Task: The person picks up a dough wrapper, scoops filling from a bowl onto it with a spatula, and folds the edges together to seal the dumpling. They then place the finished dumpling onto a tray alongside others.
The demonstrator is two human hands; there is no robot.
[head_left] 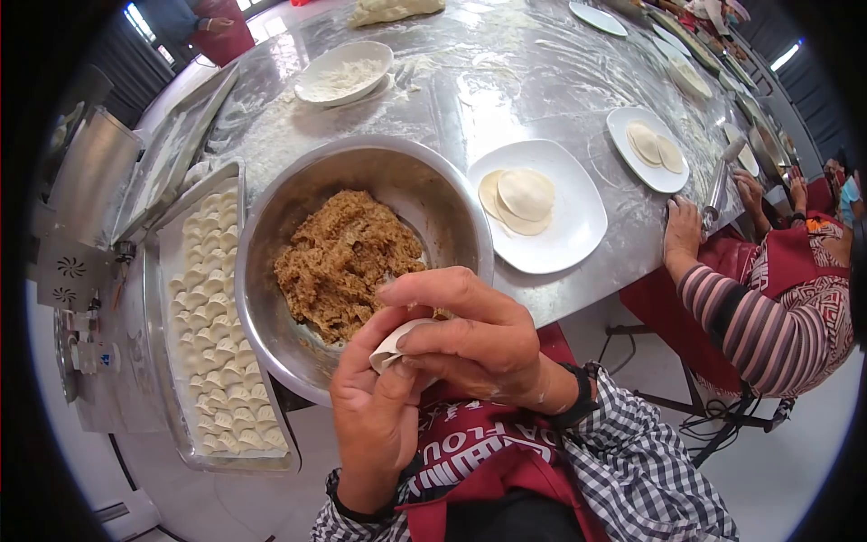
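A folded dumpling point(394, 347) of pale dough is held between my two hands, over the near rim of a big steel bowl point(452, 185). My left hand point(372, 397) cups it from below, thumb against the dough. From the right, the fingers of my right hand point(483, 339) pinch its edge, hiding part of it. Brown minced filling point(348, 257) lies heaped in the bowl. Right of the bowl, a white square plate point(564, 248) carries a few round dough wrappers point(524, 197).
At left, a metal tray point(239, 462) holds rows of finished dumplings point(217, 334). A bowl of flour point(345, 72) and a plate with wrappers point(648, 149) stand on the floury steel table point(461, 72). A co-worker's hand point(684, 230) rests at the right edge near a rolling pin point(722, 181).
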